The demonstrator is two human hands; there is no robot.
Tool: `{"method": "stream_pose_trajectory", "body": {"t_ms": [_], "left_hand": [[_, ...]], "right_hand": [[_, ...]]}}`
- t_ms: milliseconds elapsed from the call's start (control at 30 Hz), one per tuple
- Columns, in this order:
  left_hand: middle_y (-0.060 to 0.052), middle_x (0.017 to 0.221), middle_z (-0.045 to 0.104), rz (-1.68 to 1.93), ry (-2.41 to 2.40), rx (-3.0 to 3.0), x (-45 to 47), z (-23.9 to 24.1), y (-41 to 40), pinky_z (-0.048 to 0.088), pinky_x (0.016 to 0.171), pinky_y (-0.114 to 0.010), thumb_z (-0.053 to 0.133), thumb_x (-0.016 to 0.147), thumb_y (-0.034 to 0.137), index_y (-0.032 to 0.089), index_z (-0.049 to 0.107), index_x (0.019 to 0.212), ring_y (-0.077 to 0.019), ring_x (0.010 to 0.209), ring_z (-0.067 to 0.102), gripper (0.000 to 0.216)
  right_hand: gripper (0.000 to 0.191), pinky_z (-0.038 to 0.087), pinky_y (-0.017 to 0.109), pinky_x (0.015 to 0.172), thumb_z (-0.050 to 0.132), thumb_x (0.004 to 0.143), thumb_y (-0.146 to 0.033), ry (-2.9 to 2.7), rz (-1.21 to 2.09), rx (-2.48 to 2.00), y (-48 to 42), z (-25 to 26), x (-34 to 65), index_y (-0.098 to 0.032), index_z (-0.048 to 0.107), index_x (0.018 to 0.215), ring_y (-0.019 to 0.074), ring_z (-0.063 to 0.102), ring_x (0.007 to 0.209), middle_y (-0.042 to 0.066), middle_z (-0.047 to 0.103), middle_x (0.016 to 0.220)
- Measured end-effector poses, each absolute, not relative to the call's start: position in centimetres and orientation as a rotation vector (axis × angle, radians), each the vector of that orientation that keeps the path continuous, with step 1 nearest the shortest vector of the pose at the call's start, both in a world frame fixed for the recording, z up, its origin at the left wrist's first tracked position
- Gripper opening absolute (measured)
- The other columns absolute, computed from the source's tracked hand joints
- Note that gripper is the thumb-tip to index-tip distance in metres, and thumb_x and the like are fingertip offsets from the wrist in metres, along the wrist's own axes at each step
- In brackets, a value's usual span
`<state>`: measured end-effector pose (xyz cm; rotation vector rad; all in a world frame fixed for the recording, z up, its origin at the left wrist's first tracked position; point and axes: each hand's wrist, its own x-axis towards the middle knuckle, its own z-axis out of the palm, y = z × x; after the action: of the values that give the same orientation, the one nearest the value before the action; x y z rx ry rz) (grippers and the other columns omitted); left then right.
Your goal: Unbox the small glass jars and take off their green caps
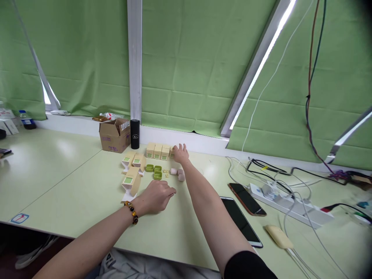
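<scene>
Here's the right hand (180, 152), just above the centre of the frame, fingers spread and thumb side close against the end carton (172, 152); whether it actually grips, I can't tell. That carton lies immediately to the hand's left, partly covered, closing a row of upright cartons (157, 151) whose long axis runs left to right across the frame. The right hand is clearly the nearer one. Down below, the left hand (157, 195) is curled in near the centre; anything inside it is hidden.

Moving out, just below the row: rounded pink pieces (181, 176) with a soft, matte look, tiny yellow pieces (166, 175), then glossy green trays (157, 175), squarish with rounded corners. Left of those, pale card cartons (132, 180) sit with white flaps splayed. Beyond, a brown corrugated box (114, 137) and a smooth black cylinder (135, 135) stand on the pale counter (58, 155).
</scene>
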<state>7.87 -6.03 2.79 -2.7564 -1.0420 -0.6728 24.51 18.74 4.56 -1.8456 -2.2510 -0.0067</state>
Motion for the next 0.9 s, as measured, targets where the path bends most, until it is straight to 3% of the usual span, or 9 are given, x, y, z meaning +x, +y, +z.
{"method": "stream_pose_trajectory", "body": {"t_ms": [133,300,400,567,633,767,900], "left_hand": [[-0.005,0.07,0.06,-0.675,-1.049,-2.759,8.0,2.9,-6.1,0.033,0.061,-0.033,0.046,0.101,0.018,0.02,0.065,0.085,-0.0209,0.07,0.057,0.025],[-0.006,0.073,0.065,-0.743,-1.078,-2.757,7.6,2.5,-5.7,0.039,0.064,-0.034,0.047,0.101,0.017,0.02,0.069,0.092,-0.0216,0.073,0.059,0.024],[-0.008,0.087,0.071,-0.977,-1.18,-2.708,7.2,2.3,-5.1,0.047,0.074,-0.036,0.046,0.102,0.017,0.019,0.07,0.104,-0.0231,0.084,0.063,0.024],[-0.011,0.111,0.07,-1.521,-1.35,-2.435,6.7,3.9,-4.2,0.051,0.096,-0.041,0.049,0.101,0.018,0.019,0.064,0.115,-0.0255,0.111,0.061,0.02],[-0.01,0.118,0.068,-1.639,-1.436,-2.339,6.8,4.9,-4.0,0.051,0.099,-0.042,0.052,0.098,0.019,0.02,0.061,0.119,-0.0264,0.118,0.059,0.023],[-0.01,0.121,0.066,-1.678,-1.561,-2.369,7.4,5.9,-3.6,0.052,0.098,-0.042,0.053,0.095,0.018,0.022,0.058,0.124,-0.0252,0.116,0.061,0.029],[-0.009,0.119,0.067,-1.567,-1.62,-2.508,7.9,4.9,-3.2,0.052,0.101,-0.042,0.05,0.092,0.012,0.021,0.059,0.123,-0.0249,0.117,0.061,0.033]], "right_hand": [[0.041,0.033,0.045,0.115,0.061,0.095,-0.022,-2.144,0.083,-1.79,18.2,4.5,24.9,-0.019,0.05,0.135,0.031,0.031,0.151,0.017,0.057,0.142],[0.029,0.048,0.041,0.097,0.059,0.094,-0.022,-1.948,0.223,-1.666,16.8,5.0,26.1,-0.021,0.052,0.123,0.0273,0.06,0.117,0.015,0.061,0.133],[0.031,0.053,0.038,0.091,0.055,0.098,-0.032,-1.815,0.3,-1.533,15.1,6.1,27.1,-0.022,0.047,0.127,0.0232,0.065,0.109,0.014,0.061,0.132],[0.044,0.06,0.033,0.075,0.051,0.097,-0.056,-1.694,0.504,-1.295,9.1,6.4,27.6,-0.023,0.047,0.126,0.0186,0.07,0.09,0.006,0.068,0.107],[0.049,0.062,0.034,0.069,0.064,0.089,-0.059,-1.565,0.782,-1.034,5.9,5.2,27.4,-0.024,0.051,0.12,0.0195,0.069,0.087,0.004,0.067,0.101],[0.048,0.061,0.031,0.061,0.074,0.082,-0.054,-1.521,0.949,-0.942,0.8,2.0,27.1,-0.026,0.053,0.115,0.0177,0.067,0.082,0.003,0.064,0.105],[0.043,0.06,0.033,0.071,0.07,0.085,-0.042,-1.638,0.862,-0.996,-1.4,-0.4,27.3,-0.026,0.052,0.12,0.0193,0.067,0.093,0.007,0.064,0.12]]}}
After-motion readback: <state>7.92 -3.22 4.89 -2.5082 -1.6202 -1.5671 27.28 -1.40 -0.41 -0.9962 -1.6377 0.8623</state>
